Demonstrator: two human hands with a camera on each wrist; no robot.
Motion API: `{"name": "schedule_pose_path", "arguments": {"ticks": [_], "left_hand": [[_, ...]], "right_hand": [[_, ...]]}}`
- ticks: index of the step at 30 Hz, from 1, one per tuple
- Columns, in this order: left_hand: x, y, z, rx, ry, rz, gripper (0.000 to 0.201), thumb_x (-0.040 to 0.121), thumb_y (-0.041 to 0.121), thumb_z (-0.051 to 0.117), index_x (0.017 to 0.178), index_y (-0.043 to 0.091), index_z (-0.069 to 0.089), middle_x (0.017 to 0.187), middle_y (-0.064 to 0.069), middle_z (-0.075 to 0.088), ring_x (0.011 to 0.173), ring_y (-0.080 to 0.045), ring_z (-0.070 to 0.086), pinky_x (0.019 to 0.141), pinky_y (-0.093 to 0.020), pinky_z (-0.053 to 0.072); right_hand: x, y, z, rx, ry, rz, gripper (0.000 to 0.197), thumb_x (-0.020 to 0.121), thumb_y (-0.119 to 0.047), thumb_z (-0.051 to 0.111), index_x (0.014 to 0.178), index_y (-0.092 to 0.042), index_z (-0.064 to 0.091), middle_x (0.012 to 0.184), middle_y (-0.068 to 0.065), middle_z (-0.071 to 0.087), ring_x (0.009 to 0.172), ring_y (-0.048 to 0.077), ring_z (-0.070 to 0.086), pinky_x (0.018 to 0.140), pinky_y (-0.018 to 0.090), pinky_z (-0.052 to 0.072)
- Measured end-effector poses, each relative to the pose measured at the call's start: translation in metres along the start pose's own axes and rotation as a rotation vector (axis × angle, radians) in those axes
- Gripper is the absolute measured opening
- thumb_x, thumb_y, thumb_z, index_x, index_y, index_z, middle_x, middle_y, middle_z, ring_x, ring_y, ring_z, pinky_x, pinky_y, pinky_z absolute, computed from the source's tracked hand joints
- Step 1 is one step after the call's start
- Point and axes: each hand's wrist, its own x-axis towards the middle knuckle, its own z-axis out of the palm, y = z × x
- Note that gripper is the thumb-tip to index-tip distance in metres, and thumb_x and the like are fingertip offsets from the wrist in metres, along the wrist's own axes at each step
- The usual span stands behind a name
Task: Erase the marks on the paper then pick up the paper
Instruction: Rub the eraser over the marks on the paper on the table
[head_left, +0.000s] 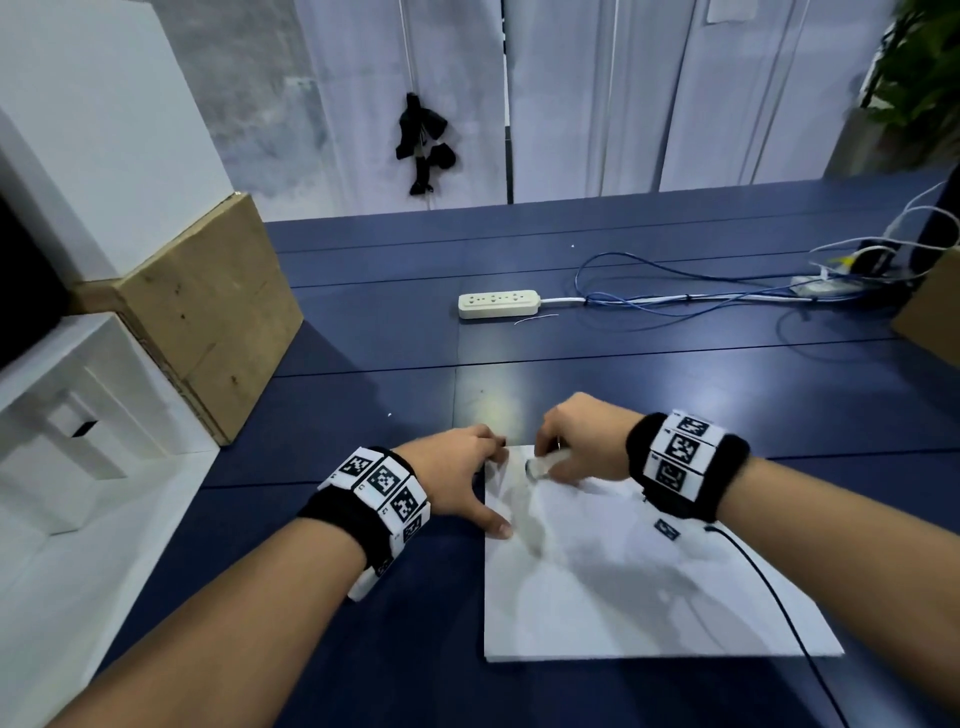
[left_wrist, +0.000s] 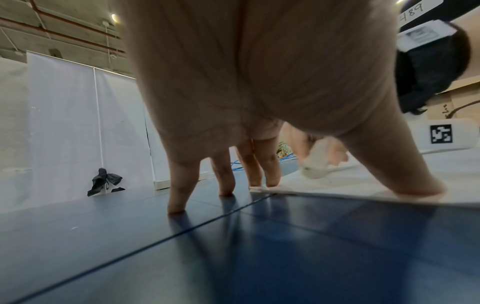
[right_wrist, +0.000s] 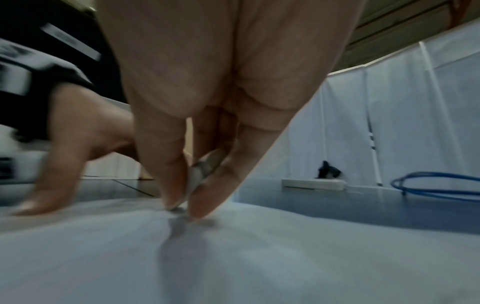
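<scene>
A white sheet of paper (head_left: 623, 582) lies flat on the blue table (head_left: 363, 597). My left hand (head_left: 467, 478) is spread at the sheet's far left corner, with its thumb (left_wrist: 415, 189) and two fingertips pressing on the paper (left_wrist: 363, 183) and the other fingers on the table. My right hand (head_left: 556, 460) pinches a small white eraser (head_left: 543, 465) between thumb and fingers. The eraser (right_wrist: 198, 174) touches the paper (right_wrist: 233, 257) with its tip near the far left corner. I can make out no pencil marks, and the right wrist view is blurred.
A white power strip (head_left: 497, 304) and blue cable loops (head_left: 675, 291) lie farther back on the table. A cardboard box (head_left: 208, 312) and white foam blocks (head_left: 78, 415) stand at the left. A small black-and-white tag (head_left: 666, 530) and a thin black cable (head_left: 769, 587) lie over the paper's right part.
</scene>
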Motion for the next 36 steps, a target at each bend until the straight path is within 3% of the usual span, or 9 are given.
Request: {"name": "schedule_pose_path", "arguments": {"ticks": [5, 10, 13, 16, 19, 26, 28, 32, 36], "left_hand": [[0.002, 0.001, -0.001, -0.001, -0.009, 0.003, 0.11, 0.058, 0.073, 0.078, 0.145, 0.015, 0.044, 0.145, 0.009, 0.039, 0.133, -0.009, 0.043, 0.111, -0.032, 0.038], [-0.001, 0.004, -0.003, 0.019, -0.002, 0.002, 0.107, 0.061, 0.071, 0.079, 0.145, 0.014, 0.043, 0.143, 0.008, 0.04, 0.13, -0.011, 0.045, 0.109, -0.03, 0.04], [0.0, 0.003, -0.002, 0.023, -0.004, -0.006, 0.109, 0.06, 0.072, 0.078, 0.145, 0.015, 0.042, 0.143, 0.009, 0.04, 0.131, -0.01, 0.044, 0.109, -0.032, 0.041], [0.002, 0.002, -0.001, 0.014, -0.007, -0.01, 0.114, 0.056, 0.075, 0.077, 0.147, 0.016, 0.041, 0.142, 0.011, 0.04, 0.13, -0.009, 0.045, 0.108, -0.035, 0.042], [0.001, 0.002, -0.001, 0.004, -0.015, -0.019, 0.116, 0.056, 0.075, 0.078, 0.148, 0.016, 0.039, 0.14, 0.013, 0.041, 0.128, -0.008, 0.046, 0.107, -0.035, 0.043], [0.001, 0.001, -0.001, 0.021, -0.02, -0.031, 0.111, 0.058, 0.074, 0.077, 0.146, 0.018, 0.04, 0.139, 0.013, 0.041, 0.129, -0.01, 0.045, 0.106, -0.038, 0.044], [0.002, 0.0, -0.001, 0.017, -0.022, -0.031, 0.119, 0.054, 0.078, 0.075, 0.149, 0.017, 0.036, 0.138, 0.013, 0.041, 0.129, -0.01, 0.046, 0.106, -0.039, 0.044], [0.005, 0.0, -0.001, 0.021, -0.029, -0.023, 0.117, 0.053, 0.078, 0.076, 0.146, 0.016, 0.041, 0.142, 0.011, 0.041, 0.131, -0.01, 0.045, 0.108, -0.037, 0.043], [0.004, -0.001, 0.0, 0.029, -0.027, -0.024, 0.115, 0.054, 0.079, 0.074, 0.145, 0.017, 0.042, 0.139, 0.012, 0.042, 0.129, -0.011, 0.046, 0.106, -0.038, 0.044]], "right_hand": [[-0.019, -0.011, 0.003, 0.039, -0.22, -0.069, 0.03, 0.067, -0.031, 0.073, 0.097, -0.027, 0.073, 0.084, -0.003, 0.073, 0.076, 0.016, 0.067, 0.072, 0.029, 0.055], [0.012, 0.001, -0.006, 0.027, -0.022, 0.046, 0.026, 0.072, -0.029, 0.072, 0.097, -0.021, 0.074, 0.085, -0.002, 0.075, 0.079, 0.018, 0.069, 0.076, 0.03, 0.056], [0.008, 0.001, -0.002, -0.026, 0.035, 0.021, 0.027, 0.077, -0.028, 0.07, 0.102, -0.018, 0.074, 0.095, 0.002, 0.074, 0.089, 0.022, 0.067, 0.078, 0.026, 0.051], [-0.013, -0.01, 0.003, -0.019, -0.078, -0.101, 0.029, 0.074, -0.024, 0.072, 0.103, -0.02, 0.074, 0.099, -0.001, 0.072, 0.086, 0.014, 0.062, 0.078, 0.024, 0.049], [-0.017, -0.015, 0.003, 0.016, -0.201, -0.098, 0.03, 0.071, -0.026, 0.075, 0.101, -0.025, 0.074, 0.092, -0.004, 0.072, 0.08, 0.012, 0.063, 0.076, 0.027, 0.053], [0.01, 0.01, -0.004, -0.005, 0.013, 0.032, 0.026, 0.074, -0.027, 0.072, 0.099, -0.021, 0.074, 0.091, -0.001, 0.074, 0.083, 0.018, 0.067, 0.078, 0.029, 0.054], [-0.002, 0.005, 0.002, -0.011, -0.056, -0.018, 0.028, 0.071, -0.028, 0.071, 0.098, -0.024, 0.074, 0.091, -0.002, 0.073, 0.083, 0.017, 0.067, 0.078, 0.03, 0.054], [-0.015, -0.006, 0.004, 0.015, -0.251, -0.078, 0.032, 0.065, -0.034, 0.069, 0.097, -0.03, 0.072, 0.081, -0.005, 0.073, 0.076, 0.013, 0.067, 0.074, 0.031, 0.056], [0.01, 0.006, -0.005, 0.002, -0.049, 0.007, 0.027, 0.072, -0.027, 0.072, 0.098, -0.023, 0.075, 0.085, -0.004, 0.073, 0.078, 0.018, 0.07, 0.077, 0.032, 0.057]]}}
